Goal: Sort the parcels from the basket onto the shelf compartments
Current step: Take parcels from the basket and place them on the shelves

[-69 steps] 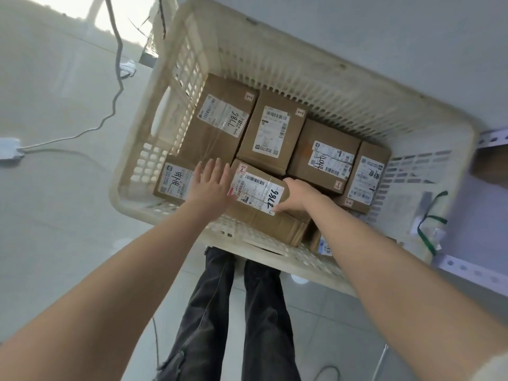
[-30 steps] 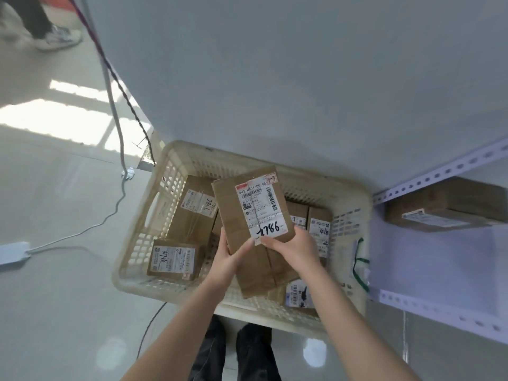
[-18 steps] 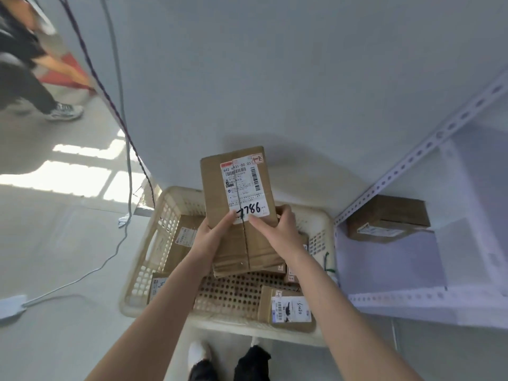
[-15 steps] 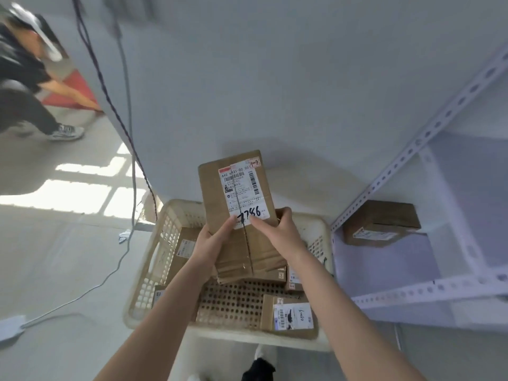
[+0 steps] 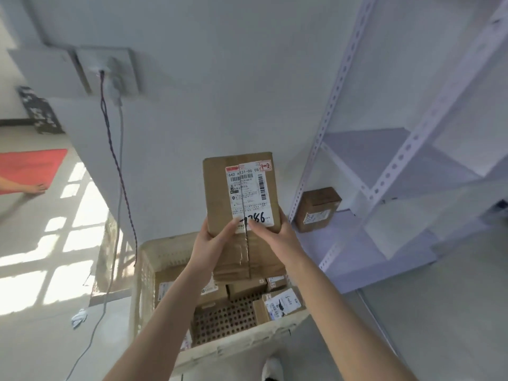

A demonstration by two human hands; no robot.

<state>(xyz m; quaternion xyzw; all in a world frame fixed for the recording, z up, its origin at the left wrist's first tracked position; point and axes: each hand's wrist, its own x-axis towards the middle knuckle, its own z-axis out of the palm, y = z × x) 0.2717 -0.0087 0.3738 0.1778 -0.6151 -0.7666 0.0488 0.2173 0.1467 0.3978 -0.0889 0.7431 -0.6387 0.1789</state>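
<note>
Cream perforated basket [image 5: 143,284], near centre: several brown labelled parcels are contained, among them a small parcel [image 5: 280,305] at the near right corner. A tall parcel [image 5: 239,188] is held upright above the basket, its label facing the camera. Its lower half is gripped by the left hand [image 5: 211,243] and the right hand [image 5: 277,237]. Both thumbs are pressed on the label's lower edge; the other fingers are hidden behind. One boxed parcel [image 5: 319,209] is seen on the shelf [image 5: 330,111] at right.
</note>
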